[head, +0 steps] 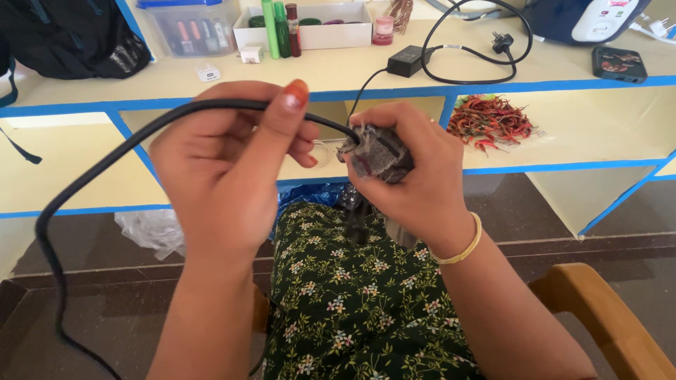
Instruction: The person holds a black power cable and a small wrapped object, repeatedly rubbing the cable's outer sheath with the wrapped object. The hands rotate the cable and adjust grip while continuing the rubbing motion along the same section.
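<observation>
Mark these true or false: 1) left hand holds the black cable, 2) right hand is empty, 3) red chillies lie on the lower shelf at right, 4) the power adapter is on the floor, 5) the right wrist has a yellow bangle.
1) True. The left hand pinches the black cable between thumb and fingers.
2) False. The right hand grips a grey cloth wrapped around the cable's end.
3) True. The red chillies lie on the lower shelf at right.
4) False. The power adapter sits on the upper counter.
5) True. A yellow bangle circles the right wrist.
</observation>
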